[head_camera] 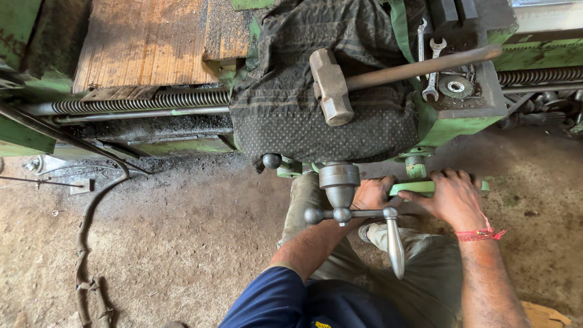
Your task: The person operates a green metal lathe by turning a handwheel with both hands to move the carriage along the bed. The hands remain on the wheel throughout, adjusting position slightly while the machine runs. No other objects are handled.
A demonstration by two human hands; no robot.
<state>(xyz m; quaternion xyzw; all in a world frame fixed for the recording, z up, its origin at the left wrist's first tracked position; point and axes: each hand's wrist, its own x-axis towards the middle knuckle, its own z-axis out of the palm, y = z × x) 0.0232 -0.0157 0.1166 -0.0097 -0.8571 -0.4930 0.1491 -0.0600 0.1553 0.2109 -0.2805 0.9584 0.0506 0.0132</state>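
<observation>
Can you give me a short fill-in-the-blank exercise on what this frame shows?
1. Both the left hand and the right hand grip a flat bar painted ____.
2. The hammer lies on a dark ____ draped over the machine.
3. A red ____ circles the right wrist.
4. The spanners lie to the ____ of the hammer head.

Missing: green; cloth; thread; right

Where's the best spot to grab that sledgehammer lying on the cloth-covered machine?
Take the sledgehammer by its long handle, just right of the head, coming from above. The handle lies flat across the dark cloth, clear on top; the blocky head is too wide to grip.
</observation>
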